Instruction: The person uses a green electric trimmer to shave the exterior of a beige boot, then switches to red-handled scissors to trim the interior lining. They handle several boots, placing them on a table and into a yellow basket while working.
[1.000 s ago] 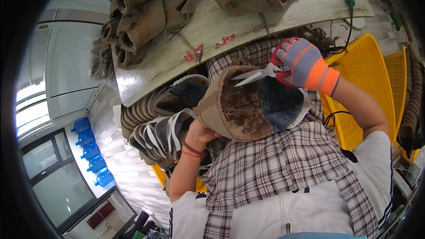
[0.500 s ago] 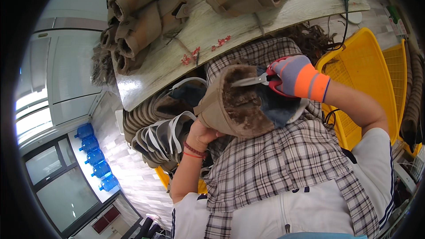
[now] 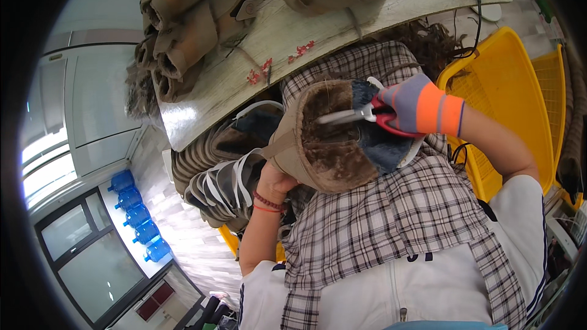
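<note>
Now R hand [image 3: 413,106] grips scissors [image 3: 365,112] w/in open rim [image 3: 299,137] of fur-lined piece [image 3: 337,160] (L hand [image 3: 279,178] clasps outside).

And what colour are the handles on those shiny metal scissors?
Red: the handles of the shiny metal scissors show best in the head view.

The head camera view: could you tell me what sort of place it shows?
Probably a workshop for fur-lined goods: the gloved right hand holds red-handled scissors at a fur-lined brown piece, similar brown pieces lie piled on the worktable, and a yellow basket stands nearby.
</note>
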Motion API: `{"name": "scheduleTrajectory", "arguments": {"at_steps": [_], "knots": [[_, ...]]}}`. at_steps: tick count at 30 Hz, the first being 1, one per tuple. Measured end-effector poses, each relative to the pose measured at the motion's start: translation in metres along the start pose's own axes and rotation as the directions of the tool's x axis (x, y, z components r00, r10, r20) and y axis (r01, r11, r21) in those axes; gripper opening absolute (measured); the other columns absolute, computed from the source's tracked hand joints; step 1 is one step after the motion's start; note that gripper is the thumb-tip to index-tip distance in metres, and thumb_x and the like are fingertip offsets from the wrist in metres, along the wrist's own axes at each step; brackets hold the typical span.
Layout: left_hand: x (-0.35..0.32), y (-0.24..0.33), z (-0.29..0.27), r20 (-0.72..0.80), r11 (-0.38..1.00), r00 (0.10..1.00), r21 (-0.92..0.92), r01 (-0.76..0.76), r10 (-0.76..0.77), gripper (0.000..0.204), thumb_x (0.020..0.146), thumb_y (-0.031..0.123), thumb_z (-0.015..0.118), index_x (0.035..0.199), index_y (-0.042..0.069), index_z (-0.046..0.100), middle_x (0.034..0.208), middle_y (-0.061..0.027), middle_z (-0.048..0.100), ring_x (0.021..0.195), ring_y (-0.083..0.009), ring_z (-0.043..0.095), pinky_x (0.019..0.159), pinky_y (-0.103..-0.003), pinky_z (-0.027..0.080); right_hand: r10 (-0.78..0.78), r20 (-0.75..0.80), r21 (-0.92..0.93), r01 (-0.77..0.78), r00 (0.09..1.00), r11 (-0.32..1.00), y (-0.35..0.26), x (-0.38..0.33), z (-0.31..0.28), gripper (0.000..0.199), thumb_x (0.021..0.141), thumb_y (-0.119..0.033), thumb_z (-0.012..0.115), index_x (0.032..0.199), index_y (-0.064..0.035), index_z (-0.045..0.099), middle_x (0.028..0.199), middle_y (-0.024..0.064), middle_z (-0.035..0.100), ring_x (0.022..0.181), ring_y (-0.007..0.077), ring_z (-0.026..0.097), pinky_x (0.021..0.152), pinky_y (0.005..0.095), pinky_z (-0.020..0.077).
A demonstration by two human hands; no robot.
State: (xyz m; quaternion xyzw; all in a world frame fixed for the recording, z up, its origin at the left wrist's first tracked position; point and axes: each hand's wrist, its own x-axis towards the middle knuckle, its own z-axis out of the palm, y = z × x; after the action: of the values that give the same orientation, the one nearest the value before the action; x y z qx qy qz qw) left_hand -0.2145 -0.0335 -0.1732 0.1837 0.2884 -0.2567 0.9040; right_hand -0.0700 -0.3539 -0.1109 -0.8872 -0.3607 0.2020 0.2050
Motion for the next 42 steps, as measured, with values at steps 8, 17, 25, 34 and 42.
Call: {"name": "scheduleTrajectory", "arguments": {"at_steps": [8,17,25,34,42], "knots": [[-0.003,0.005,0.001,-0.129,0.977,0.983,0.185,-0.102,0.127,0.025,0.082,0.018,0.065,0.105,0.009,0.060,0.100,-0.0018,0.063,0.091,-0.0161,0.060,0.080,-0.036,0.050,0.258,-0.088,0.452,-0.192,0.962,0.871,0.014,-0.003,0.008,0.024,0.079,-0.030,0.064,0.093,-0.0104,0.063,0.070,0.0129,0.063,0.063,0.0294,0.062,0.055,0.0342,0.0474],[-0.003,0.005,0.002,-0.078,0.998,0.996,0.043,-0.039,0.042,0.042,0.082,0.012,0.056,0.121,0.001,0.047,0.116,-0.0096,0.055,0.099,-0.0237,0.054,0.077,-0.035,0.042,0.566,0.058,0.751,-0.409,0.822,0.518,0.051,0.014,0.039,0.024,0.080,-0.028,0.062,0.091,-0.0063,0.060,0.070,0.0126,0.062,0.061,0.0296,0.062,0.058,0.0376,0.0495],[0.002,0.001,0.013,-0.101,0.979,0.992,0.196,-0.059,0.080,0.032,0.089,0.036,0.051,0.110,0.013,0.060,0.098,0.0000,0.066,0.074,-0.0146,0.062,0.041,-0.026,0.039,-0.172,-0.275,-0.191,0.121,0.946,0.974,0.019,0.001,-0.009,0.024,0.065,-0.021,0.071,0.084,-0.0104,0.061,0.074,0.0074,0.059,0.076,0.0261,0.058,0.069,0.0346,0.0458],[0.006,0.004,0.001,0.019,0.999,1.000,0.032,0.000,-0.001,0.059,0.073,0.001,0.059,0.128,-0.002,0.040,0.124,-0.0131,0.050,0.111,-0.0261,0.049,0.089,-0.037,0.041,-0.207,-0.219,-0.311,0.133,0.954,0.941,0.018,0.014,-0.001,0.024,0.068,-0.028,0.070,0.085,-0.0127,0.062,0.072,0.0061,0.059,0.074,0.0242,0.059,0.068,0.0342,0.0459],[0.008,0.004,-0.008,0.040,0.999,0.998,-0.021,0.046,-0.045,0.065,0.070,-0.005,0.060,0.130,-0.005,0.037,0.128,-0.0153,0.046,0.118,-0.0280,0.046,0.099,-0.039,0.040,-0.116,-0.152,-0.230,0.079,0.982,0.970,0.016,0.013,0.002,0.024,0.074,-0.026,0.068,0.092,-0.0113,0.063,0.075,0.0092,0.062,0.071,0.0240,0.061,0.064,0.0327,0.0468]]}}
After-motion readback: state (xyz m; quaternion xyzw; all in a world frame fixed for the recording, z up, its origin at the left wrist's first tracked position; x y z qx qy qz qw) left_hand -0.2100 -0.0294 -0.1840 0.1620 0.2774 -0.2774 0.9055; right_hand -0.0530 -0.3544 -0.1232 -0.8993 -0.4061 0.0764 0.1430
